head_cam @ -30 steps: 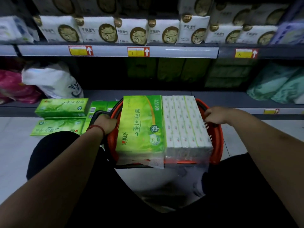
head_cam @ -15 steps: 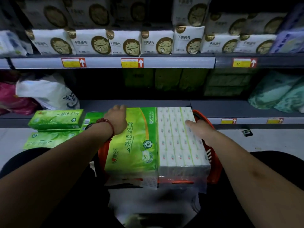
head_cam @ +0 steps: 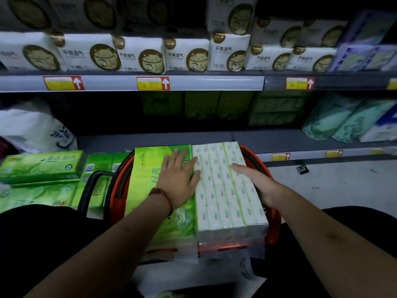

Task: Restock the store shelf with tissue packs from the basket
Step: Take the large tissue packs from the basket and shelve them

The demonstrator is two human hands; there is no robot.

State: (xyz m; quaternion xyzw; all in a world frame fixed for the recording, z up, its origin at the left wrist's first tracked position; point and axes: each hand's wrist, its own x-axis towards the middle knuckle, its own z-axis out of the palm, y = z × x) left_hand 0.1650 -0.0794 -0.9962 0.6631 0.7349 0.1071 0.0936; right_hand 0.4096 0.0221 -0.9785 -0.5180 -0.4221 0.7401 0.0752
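An orange basket (head_cam: 271,214) with black handles stands on the floor before the low shelf. Across its top lie a green tissue pack (head_cam: 148,186) and, to the right of it, a white tissue pack (head_cam: 223,190). My left hand (head_cam: 178,177) lies flat with spread fingers over the seam between the two packs, its fingertips touching the white one. My right hand (head_cam: 255,181) rests against the white pack's right side, fingers straight and pointing forward along its edge. Both forearms reach in from the bottom of the frame.
More green tissue packs (head_cam: 40,166) lie stacked on the floor to the left of the basket. The low shelf (head_cam: 279,140) holds dark green packs at the back, a white bag (head_cam: 32,127) at left and teal rolls (head_cam: 335,119) at right. White cat-printed packs (head_cam: 139,54) fill the upper shelf.
Both hands left the basket's rim and handle. My left hand moved right onto the top of the packs; my right hand slid along the white pack's right side. The view moved closer.
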